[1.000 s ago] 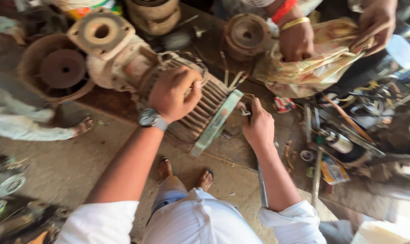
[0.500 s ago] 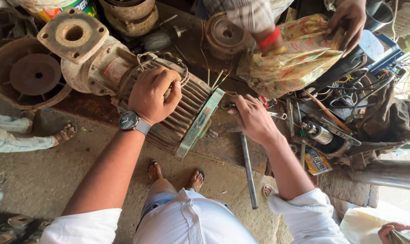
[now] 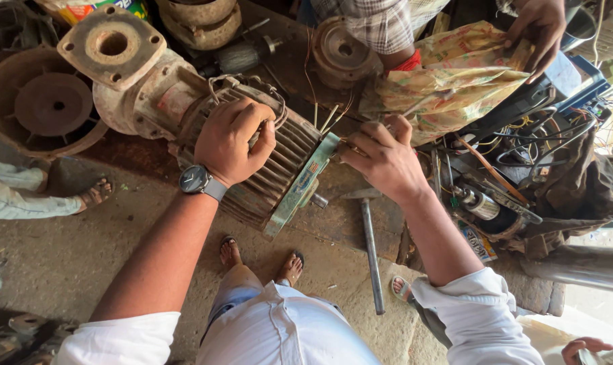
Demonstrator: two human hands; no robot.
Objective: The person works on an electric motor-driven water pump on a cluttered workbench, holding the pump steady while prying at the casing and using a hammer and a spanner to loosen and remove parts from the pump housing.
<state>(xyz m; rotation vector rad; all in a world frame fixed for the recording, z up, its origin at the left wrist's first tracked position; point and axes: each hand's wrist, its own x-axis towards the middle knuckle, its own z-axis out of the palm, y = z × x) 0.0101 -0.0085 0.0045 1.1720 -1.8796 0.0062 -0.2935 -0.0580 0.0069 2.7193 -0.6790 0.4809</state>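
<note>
A rusty electric motor [image 3: 286, 169] with a finned body lies on a low workbench, joined to a pump housing with a square flange [image 3: 110, 44]. My left hand [image 3: 235, 138], with a wristwatch, grips the top of the finned body beside a loop of wire. My right hand [image 3: 384, 159] has its fingers closed on the green end plate [image 3: 300, 186] of the motor, just below several copper wire ends [image 3: 330, 118] sticking out. A steel hammer [image 3: 371, 250] lies on the bench under my right forearm.
Across the bench another person's hand [image 3: 536, 30] holds a patterned plastic bag [image 3: 455, 81]. A round rusty casing [image 3: 50, 101] and a motor end cover [image 3: 344, 51] lie nearby. Tangled cables and parts [image 3: 523, 149] crowd the right. A sandalled foot [image 3: 93, 192] stands at left.
My right hand has lifted off the bench beside the hammer and moved up to the motor's green end plate. My left hand has stayed on the finned body.
</note>
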